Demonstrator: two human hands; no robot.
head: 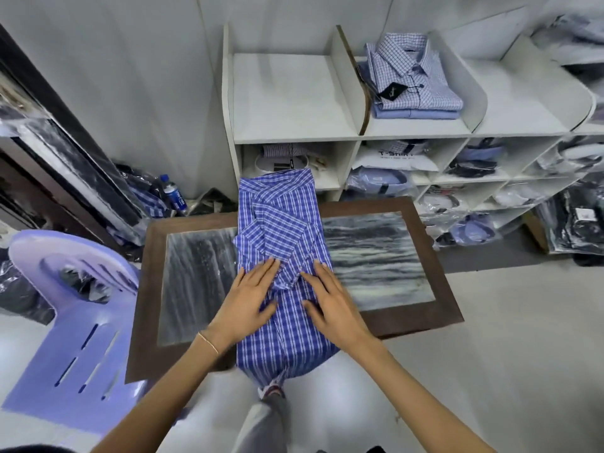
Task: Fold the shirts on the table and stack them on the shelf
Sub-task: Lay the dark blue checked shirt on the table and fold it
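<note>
pale walls (pixel 130 76), grey floor (pixel 523 338), lilac plastic chair (pixel 75 322), perhaps a dark doorframe (pixel 42 103)

Looking down through the head camera, I see both of my arms bare from the lower edge of the picture to the fingertips, with no sleeves on either. My left hand (pixel 249 297) has short, plain nails, and a thin, light-coloured bracelet (pixel 208 342) circles the wrist just behind it. My right hand (pixel 330 305) wears nothing, neither ring nor band. Below, between the arms, I can make out a leg in grey trousers (pixel 261 426).
</note>
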